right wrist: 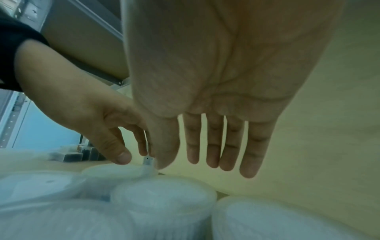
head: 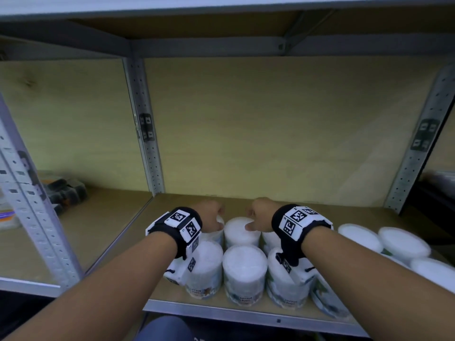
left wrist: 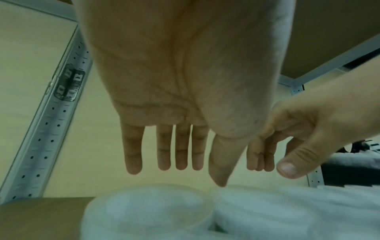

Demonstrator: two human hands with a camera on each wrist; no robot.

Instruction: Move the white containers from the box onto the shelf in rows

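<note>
Several white round containers stand in rows on the wooden shelf (head: 320, 207). The front row (head: 245, 269) shows printed labels, a back row (head: 242, 230) stands behind it, and more containers (head: 403, 242) sit to the right. My left hand (head: 213, 216) hovers over the back-left container (left wrist: 148, 211) with straight fingers (left wrist: 164, 154) and holds nothing. My right hand (head: 257, 215) hangs just above the back-middle container (right wrist: 164, 203), fingers (right wrist: 232, 146) straight and empty. The two hands are close together. The box is not in view.
Perforated metal uprights (head: 145, 134) (head: 423, 148) frame this bay, and the shelf above (head: 209, 45) hangs low overhead. A dark organizer case (head: 66, 190) sits in the left bay. Bare shelf board lies behind the containers, up to the back panel (head: 270, 131).
</note>
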